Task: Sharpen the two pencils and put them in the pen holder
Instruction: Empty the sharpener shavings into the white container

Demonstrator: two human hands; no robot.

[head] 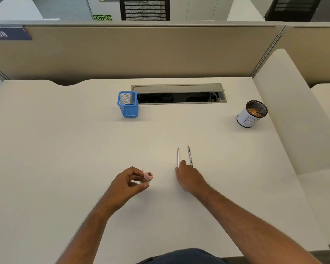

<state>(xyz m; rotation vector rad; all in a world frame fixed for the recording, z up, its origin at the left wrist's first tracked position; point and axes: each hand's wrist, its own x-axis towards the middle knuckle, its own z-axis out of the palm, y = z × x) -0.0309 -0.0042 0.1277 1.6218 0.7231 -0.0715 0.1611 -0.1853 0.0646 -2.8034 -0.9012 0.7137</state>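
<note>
- Spanning the view: white desk [65,149], beige partition [141,52] behind, open cable tray [179,95] at rear centre.
- Standing at rear: blue mesh pen holder [127,104] left of tray; white cup [251,114] with shavings far right.
- Lying side by side, points away: left pencil [178,156], right pencil [189,155], silver-grey, sharpened tips.
- Left hand [126,185]: fingers closed around pink sharpener [148,177].
- Right hand [189,178]: fingers curled over pencil ends; grip cannot be confirmed.
</note>
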